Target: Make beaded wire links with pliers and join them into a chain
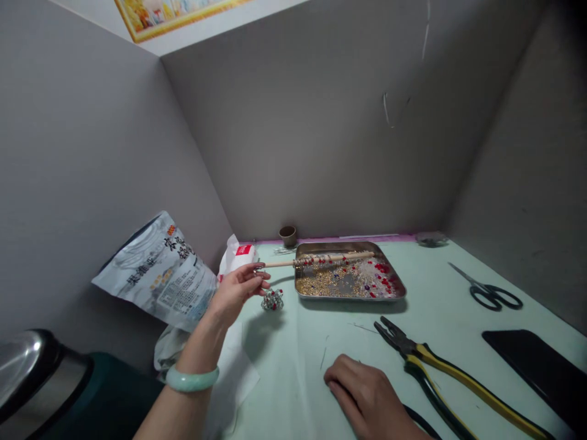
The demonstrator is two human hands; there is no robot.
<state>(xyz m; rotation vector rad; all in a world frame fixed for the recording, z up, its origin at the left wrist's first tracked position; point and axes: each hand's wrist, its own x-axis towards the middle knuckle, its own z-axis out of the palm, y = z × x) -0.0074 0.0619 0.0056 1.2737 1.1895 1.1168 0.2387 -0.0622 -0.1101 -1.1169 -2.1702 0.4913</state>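
Note:
My left hand, with a pale green bangle on its wrist, pinches one end of a thin wooden stick. Wire strung with beads winds round the stick, which reaches across a metal tray. Gold, clear and red beads lie in the tray. Below the left fingers is a small ball of beads and wire. My right hand rests on the table with curled fingers; whatever may be in them is hidden. Pliers with yellow and black handles lie beside it.
Scissors and a dark flat object lie at the right. A small brown cup stands behind the tray. A printed pouch leans at the left, near a white packet. Grey walls enclose the green tabletop.

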